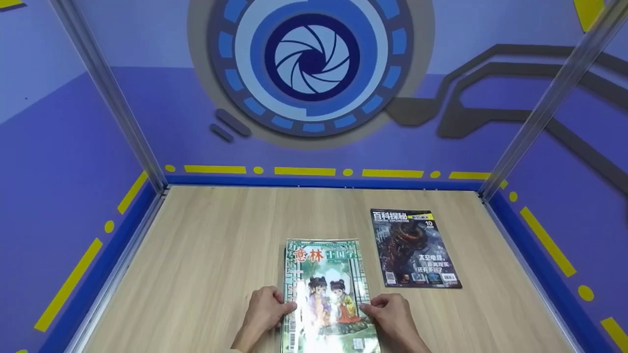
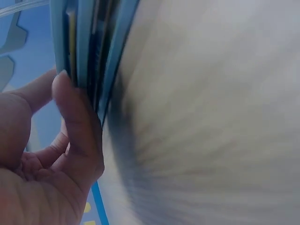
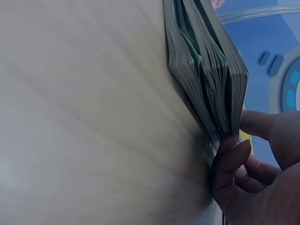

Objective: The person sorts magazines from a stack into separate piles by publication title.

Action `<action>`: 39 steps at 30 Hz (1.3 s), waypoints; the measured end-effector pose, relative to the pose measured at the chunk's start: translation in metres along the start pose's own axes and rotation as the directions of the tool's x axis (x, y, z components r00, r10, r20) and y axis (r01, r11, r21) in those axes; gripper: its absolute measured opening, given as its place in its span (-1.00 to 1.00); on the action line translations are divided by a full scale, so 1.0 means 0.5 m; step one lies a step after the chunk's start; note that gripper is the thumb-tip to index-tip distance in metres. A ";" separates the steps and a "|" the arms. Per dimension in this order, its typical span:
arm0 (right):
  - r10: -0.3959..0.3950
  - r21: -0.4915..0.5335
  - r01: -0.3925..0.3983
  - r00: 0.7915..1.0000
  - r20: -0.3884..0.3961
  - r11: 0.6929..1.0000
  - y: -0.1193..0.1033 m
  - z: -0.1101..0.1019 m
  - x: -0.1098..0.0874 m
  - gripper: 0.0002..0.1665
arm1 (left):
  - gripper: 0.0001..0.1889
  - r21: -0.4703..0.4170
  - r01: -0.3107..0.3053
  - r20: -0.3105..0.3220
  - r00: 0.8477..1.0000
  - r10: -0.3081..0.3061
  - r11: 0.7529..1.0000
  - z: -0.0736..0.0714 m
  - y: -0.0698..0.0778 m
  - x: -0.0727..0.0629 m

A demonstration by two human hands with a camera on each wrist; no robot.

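A stack of magazines [image 1: 326, 294] with a green illustrated cover of two cartoon figures is at the front middle of the table. My left hand [image 1: 265, 309] grips its left edge, thumb on top of the cover. On the opposite edge my right hand [image 1: 394, 314] pinches the stack between thumb and fingers. Several spines [image 2: 91, 42] show in the left wrist view, and the fingers curl under them. In the right wrist view the page edges [image 3: 206, 70] of several magazines lie one on another, with the fingers beneath.
A dark magazine [image 1: 416, 247] lies flat on the wooden table [image 1: 211, 245], to the right of and beyond the stack. Blue-purple printed walls [image 1: 162, 117] with metal corner posts [image 1: 113, 98] enclose the table at the back and both sides.
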State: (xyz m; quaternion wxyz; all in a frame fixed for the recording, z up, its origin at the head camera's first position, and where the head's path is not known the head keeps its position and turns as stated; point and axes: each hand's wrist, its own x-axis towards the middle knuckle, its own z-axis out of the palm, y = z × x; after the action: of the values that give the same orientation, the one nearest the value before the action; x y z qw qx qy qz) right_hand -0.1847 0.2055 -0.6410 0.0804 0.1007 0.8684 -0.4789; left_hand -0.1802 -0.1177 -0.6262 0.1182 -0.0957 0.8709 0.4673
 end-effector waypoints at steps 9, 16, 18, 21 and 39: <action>-0.014 -0.004 0.014 1.000 -0.011 1.000 -0.004 -0.001 -0.007 -0.82 | -0.71 0.038 0.060 -0.049 0.997 -0.058 0.997 0.010 0.022 -0.008; -0.072 -0.024 0.072 0.997 -0.023 0.997 -0.005 -0.005 -0.009 -0.80 | -0.69 0.039 -0.011 -0.112 0.994 0.015 0.999 0.017 0.022 -0.016; -0.053 -0.011 0.053 0.998 -0.019 0.999 -0.005 -0.004 -0.009 -0.81 | -0.69 0.045 0.005 -0.123 0.992 0.001 0.999 0.018 0.026 -0.016; -0.033 0.003 0.033 0.999 -0.019 0.999 -0.006 -0.002 -0.008 -0.82 | -0.68 0.056 0.004 -0.136 0.991 0.004 0.998 0.019 0.030 -0.017; -0.019 0.016 0.019 0.999 -0.028 1.000 -0.004 0.000 -0.004 -0.84 | -0.78 -0.009 0.091 -0.034 0.995 -0.091 0.996 0.011 0.037 -0.014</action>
State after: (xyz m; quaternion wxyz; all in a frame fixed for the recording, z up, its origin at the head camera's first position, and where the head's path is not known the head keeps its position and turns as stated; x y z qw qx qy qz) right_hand -0.1833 0.2044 -0.6390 0.0630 0.0999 0.8664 -0.4851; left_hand -0.1781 -0.1027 -0.6127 0.1242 -0.1437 0.8659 0.4628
